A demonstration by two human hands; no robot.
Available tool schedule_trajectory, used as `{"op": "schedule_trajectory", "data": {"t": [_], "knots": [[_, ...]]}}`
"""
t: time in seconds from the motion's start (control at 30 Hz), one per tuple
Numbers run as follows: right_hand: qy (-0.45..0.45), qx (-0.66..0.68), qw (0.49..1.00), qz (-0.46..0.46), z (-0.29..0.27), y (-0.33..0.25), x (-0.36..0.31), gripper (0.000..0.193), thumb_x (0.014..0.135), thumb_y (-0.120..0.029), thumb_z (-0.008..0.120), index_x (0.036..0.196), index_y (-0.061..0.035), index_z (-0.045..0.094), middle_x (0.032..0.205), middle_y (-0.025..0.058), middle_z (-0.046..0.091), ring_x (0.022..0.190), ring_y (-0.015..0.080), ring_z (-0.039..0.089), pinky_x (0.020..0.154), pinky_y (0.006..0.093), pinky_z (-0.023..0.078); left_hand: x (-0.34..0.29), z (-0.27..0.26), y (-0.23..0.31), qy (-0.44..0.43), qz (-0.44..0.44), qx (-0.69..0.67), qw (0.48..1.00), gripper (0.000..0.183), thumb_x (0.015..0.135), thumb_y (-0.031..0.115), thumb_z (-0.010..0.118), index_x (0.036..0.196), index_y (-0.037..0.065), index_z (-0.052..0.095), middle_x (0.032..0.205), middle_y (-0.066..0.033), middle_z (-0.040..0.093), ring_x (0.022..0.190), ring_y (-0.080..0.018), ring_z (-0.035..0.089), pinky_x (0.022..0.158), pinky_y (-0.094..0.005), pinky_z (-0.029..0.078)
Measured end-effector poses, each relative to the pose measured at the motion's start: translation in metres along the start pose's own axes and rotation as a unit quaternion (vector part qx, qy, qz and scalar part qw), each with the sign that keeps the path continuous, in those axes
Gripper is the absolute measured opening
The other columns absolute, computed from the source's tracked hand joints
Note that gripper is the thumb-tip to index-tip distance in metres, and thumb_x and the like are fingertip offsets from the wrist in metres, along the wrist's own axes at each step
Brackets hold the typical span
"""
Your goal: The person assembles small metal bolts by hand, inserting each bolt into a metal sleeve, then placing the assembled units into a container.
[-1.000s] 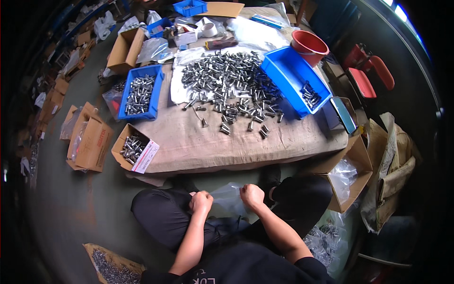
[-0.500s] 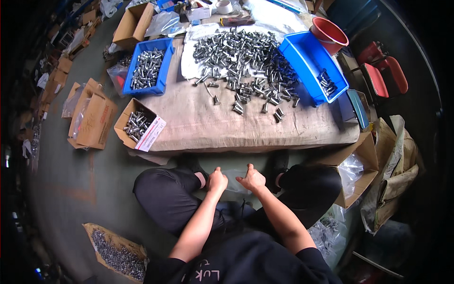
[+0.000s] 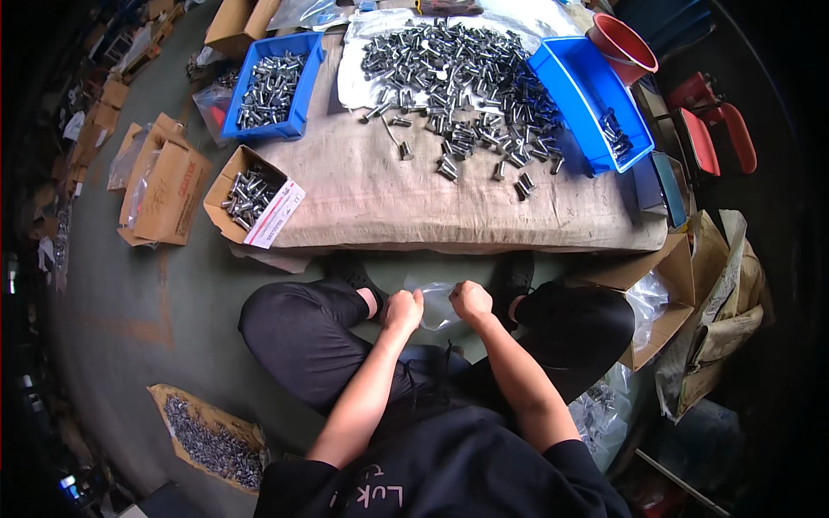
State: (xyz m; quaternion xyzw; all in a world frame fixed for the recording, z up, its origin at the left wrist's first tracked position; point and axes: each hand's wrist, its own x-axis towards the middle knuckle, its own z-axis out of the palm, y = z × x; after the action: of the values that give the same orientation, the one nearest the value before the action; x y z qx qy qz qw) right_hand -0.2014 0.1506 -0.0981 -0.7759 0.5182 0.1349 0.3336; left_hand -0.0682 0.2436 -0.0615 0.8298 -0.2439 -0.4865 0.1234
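Note:
Between my knees, below the table's front edge, a clear plastic bag (image 3: 439, 309) stretches from one hand to the other. My left hand (image 3: 403, 312) is closed on its left side, thumb up. On the opposite side my right hand (image 3: 471, 300) grips it with curled fingers. The bag looks see-through, and I make out nothing inside it. Ahead on the cloth-covered table (image 3: 363, 203) lies a wide heap of metal bolts (image 3: 458, 73), with several loose ones nearer to me.
A blue bin (image 3: 275, 91) and a cardboard box (image 3: 246, 197), both holding bolts, stand left. Another blue bin (image 3: 596, 108) with a few bolts sits right, by a red bucket (image 3: 622, 49). A carton with plastic bags (image 3: 661, 302) is beside my right knee. A tray of small parts (image 3: 211, 440) lies lower left.
Both hands have closed from a looser, pointing pose, and the bag between them now shows more spread and raised. The table has shifted upward in the view.

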Motion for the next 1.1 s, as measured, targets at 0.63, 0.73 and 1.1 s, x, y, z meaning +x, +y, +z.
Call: {"op": "schedule_trajectory", "data": {"t": [0.63,0.73,1.1], "knots": [[-0.007,-0.034,0.996,0.078,0.025,0.023,-0.01,0.017,0.074,-0.018,0.054,0.081,-0.0054,0.064,0.087,0.0162,0.062,0.085,0.0318,0.06,0.073,0.0391,0.048,0.05,0.068,-0.05,0.011,-0.062,0.089,0.994,0.051,0.089,0.042,0.035,0.079,0.001,0.064,0.068,-0.0139,0.064,0.068,-0.0293,0.064,0.065,-0.0403,0.05],[0.095,-0.006,0.995,0.037,0.028,0.027,-0.009,0.015,0.078,-0.016,0.051,0.078,-0.0069,0.063,0.08,0.0172,0.061,0.078,0.0339,0.06,0.069,0.0407,0.047,0.04,0.071,-0.039,0.142,0.014,0.165,0.976,0.051,0.089,0.041,0.035,0.077,0.001,0.063,0.074,-0.016,0.064,0.072,-0.0293,0.063,0.065,-0.0425,0.049],[-0.039,-0.046,0.993,0.103,-0.046,0.006,-0.012,0.029,0.068,-0.019,0.051,0.085,-0.0005,0.065,0.089,0.0207,0.062,0.087,0.0328,0.061,0.076,0.0361,0.048,0.012,0.021,-0.007,-0.096,-0.006,-0.045,0.994,0.034,0.077,0.026,0.048,0.063,0.0,0.063,0.053,-0.0127,0.058,0.042,-0.0199,0.055,0.043,-0.0327,0.044]]}}
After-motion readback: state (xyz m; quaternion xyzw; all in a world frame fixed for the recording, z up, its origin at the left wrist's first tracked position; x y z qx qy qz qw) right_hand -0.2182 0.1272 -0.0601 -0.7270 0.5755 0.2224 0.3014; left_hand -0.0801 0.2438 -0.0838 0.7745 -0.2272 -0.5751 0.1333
